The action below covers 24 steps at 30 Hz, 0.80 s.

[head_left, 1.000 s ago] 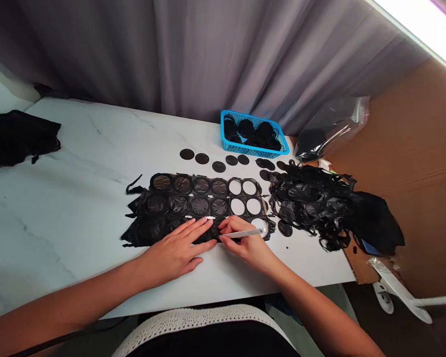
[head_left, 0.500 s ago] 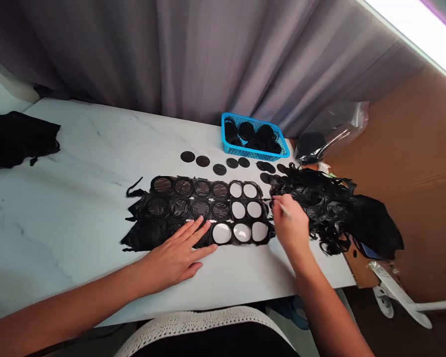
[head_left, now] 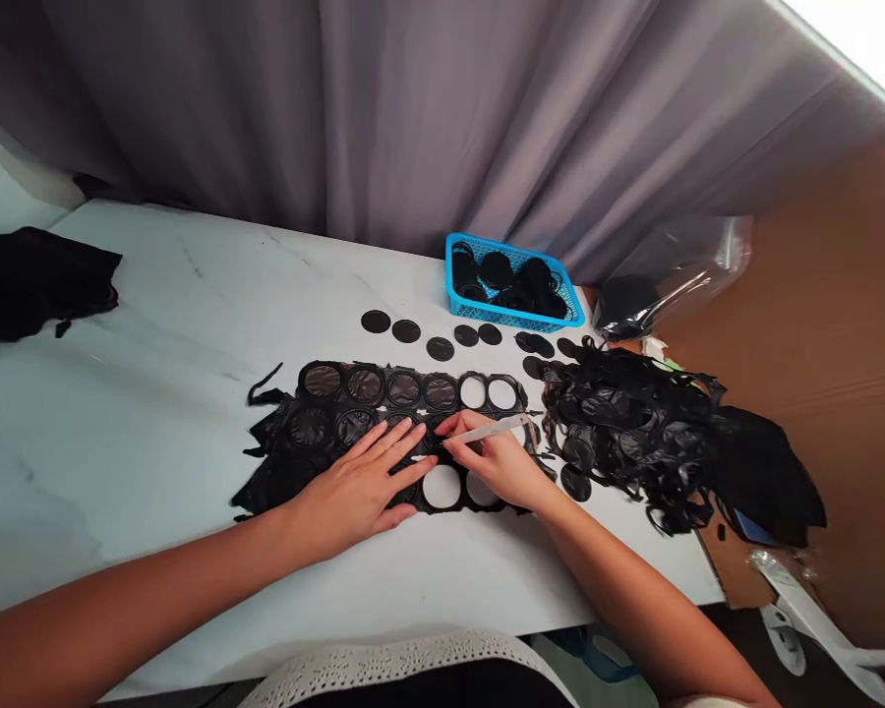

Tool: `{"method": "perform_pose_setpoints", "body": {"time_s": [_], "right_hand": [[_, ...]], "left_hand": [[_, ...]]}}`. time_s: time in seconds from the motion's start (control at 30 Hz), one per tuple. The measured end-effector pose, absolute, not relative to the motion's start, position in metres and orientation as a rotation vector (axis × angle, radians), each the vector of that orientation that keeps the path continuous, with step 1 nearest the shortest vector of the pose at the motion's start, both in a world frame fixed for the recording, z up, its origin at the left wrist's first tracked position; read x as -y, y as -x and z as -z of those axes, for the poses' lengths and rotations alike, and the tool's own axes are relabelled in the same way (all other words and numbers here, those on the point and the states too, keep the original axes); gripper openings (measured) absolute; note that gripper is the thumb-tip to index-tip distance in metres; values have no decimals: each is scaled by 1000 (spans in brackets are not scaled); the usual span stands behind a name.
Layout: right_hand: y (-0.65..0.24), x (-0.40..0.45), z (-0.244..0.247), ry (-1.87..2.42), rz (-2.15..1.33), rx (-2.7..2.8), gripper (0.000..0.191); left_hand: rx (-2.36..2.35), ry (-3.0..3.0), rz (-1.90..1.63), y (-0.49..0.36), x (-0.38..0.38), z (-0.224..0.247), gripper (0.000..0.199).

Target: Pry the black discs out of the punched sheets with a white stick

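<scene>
A black punched sheet (head_left: 317,433) with rows of round cut-outs lies flat on the white table (head_left: 154,324); several holes at its right end show the table through them. My left hand (head_left: 361,487) presses flat on the sheet's near middle, fingers spread. My right hand (head_left: 498,462) rests on the sheet just right of it, pinching a thin pale stick-like tool (head_left: 498,428) whose tip points at a disc in the middle row.
Loose black discs (head_left: 405,330) lie in a row behind the sheet. A blue basket (head_left: 512,310) of black discs stands at the back. A pile of black scrap (head_left: 634,423) sits on the right, black cloth (head_left: 29,280) far left, a plastic bag (head_left: 664,270) back right.
My right hand went out to the scrap pile on the right, then came back onto the sheet's middle row with the tool. One more hole stands empty in the near row. The left hand barely shifted.
</scene>
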State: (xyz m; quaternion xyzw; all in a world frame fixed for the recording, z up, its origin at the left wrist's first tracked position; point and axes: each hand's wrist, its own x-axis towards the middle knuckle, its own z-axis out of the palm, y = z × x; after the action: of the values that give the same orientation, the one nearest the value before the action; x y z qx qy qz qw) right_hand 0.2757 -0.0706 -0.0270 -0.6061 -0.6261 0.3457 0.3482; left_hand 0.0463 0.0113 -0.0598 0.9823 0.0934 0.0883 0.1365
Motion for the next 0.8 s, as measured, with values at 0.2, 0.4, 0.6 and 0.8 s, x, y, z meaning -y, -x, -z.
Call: {"method": "perform_pose_setpoints", "body": {"time_s": [0.2,0.4,0.6,0.8], "right_hand": [[-278,71,27,1562,-917,1624,23],[-279,71,27,1564,-920,1631,22],[-271,76,26,1584,-780,1748,20],[-266,81,34,1629,-323,2116,15]], "left_hand": [[-277,-2826,-227,-45,-9,59,55],[-267,-2854,-228,-46,-10,61,58],[-283,-2833,-230,-46,-9,60,58],[-341,-2810,-228,-46,-8,58,60]]}}
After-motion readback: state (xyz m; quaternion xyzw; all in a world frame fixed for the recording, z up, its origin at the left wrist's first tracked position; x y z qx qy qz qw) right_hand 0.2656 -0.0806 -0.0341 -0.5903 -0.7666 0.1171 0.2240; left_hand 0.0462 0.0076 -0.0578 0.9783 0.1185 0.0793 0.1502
